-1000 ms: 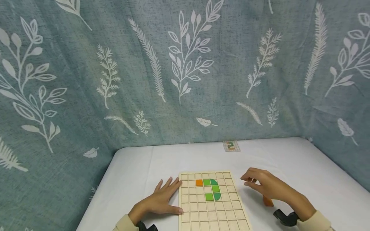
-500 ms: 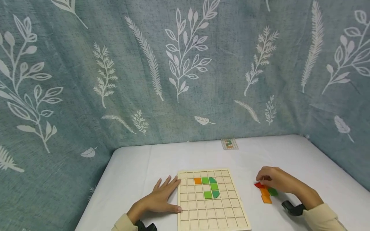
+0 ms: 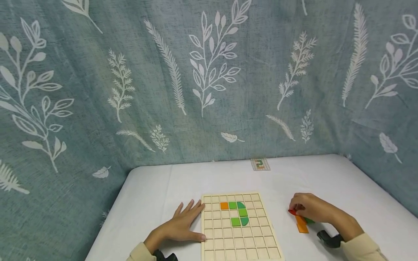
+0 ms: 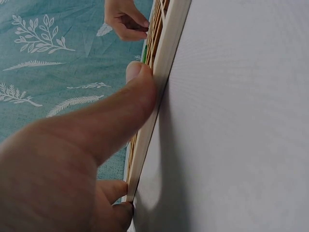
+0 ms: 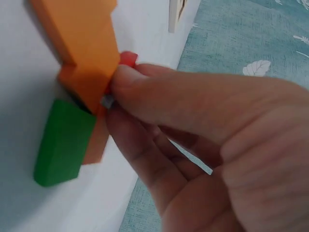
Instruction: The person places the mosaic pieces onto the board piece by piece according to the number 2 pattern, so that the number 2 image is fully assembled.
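Observation:
My left hand lies with spread, straight fingers at the left edge of a wooden grid board; its thumb touches the side of the board. To the right of the board, my right hand pinches a red tile between thumb and fingertips, which hide most of it. Orange tiles lie against one another beneath that hand, with a green tile beside them. Set in the board's upper cells are an orange square, several light green squares and two dark green rounded tiles.
A small printed card with a coloured grid pattern lies at the back of the white-covered table. Behind stands a blue-green leaf-patterned curtain. A black device sits under the right wrist.
My right hand has moved right, away from beside the board, to the loose tiles and now pinches the red one. The left hand has stayed at the board's edge.

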Action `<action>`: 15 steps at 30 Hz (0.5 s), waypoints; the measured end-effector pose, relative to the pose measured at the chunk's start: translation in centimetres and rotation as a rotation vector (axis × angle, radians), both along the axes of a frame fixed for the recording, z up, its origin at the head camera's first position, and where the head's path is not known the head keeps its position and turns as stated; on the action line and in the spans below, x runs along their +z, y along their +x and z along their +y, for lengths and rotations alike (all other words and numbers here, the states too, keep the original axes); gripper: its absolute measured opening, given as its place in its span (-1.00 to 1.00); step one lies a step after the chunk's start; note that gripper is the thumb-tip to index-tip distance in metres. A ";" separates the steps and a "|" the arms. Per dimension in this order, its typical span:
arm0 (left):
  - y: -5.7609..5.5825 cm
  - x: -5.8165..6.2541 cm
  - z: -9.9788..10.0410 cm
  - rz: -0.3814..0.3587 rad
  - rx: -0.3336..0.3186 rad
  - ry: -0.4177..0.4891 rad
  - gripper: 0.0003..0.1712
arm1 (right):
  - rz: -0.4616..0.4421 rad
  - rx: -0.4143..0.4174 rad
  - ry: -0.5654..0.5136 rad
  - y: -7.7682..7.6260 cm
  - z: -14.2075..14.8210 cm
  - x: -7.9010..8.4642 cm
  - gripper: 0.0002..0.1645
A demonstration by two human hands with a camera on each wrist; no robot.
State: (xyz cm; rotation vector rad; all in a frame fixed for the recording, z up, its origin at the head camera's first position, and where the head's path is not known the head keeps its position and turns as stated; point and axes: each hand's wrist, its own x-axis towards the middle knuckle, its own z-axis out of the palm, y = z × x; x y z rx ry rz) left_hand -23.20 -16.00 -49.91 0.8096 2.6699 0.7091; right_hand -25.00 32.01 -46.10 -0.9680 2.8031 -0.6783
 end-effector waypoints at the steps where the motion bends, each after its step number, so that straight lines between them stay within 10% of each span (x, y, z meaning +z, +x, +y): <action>1: 0.0 0.0 0.0 0.003 0.000 -0.002 0.27 | 0.001 -0.008 0.006 0.0 -0.1 0.0 -0.82; 15: -0.1 -0.2 0.1 0.004 0.004 -0.005 0.28 | -0.013 -0.073 0.039 0.0 -1.1 -0.4 -0.70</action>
